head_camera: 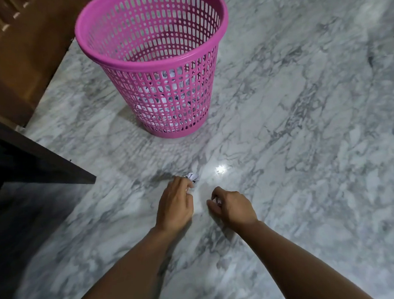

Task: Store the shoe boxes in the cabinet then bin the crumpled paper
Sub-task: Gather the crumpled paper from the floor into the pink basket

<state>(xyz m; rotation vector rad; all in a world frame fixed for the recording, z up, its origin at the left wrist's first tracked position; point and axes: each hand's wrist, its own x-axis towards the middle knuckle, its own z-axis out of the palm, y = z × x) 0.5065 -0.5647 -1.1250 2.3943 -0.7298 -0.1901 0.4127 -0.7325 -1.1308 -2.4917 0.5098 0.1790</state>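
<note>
A pink perforated bin (151, 28) stands on the marble floor ahead of me, with crumpled white paper (163, 97) showing through its lower holes. Down at the floor, my left hand (175, 204) pinches a small crumpled paper ball (192, 176) at its fingertips. To its right, my right hand (231, 205) is curled around another bit of crumpled paper (217, 200), mostly hidden by the fingers. No shoe boxes or cabinet interior are visible.
Brown wooden furniture (11, 53) runs along the upper left beside the bin. A dark tabletop corner (50, 161) juts in from the left, close to my left hand. Grey-veined marble floor (308, 140) spreads to the right.
</note>
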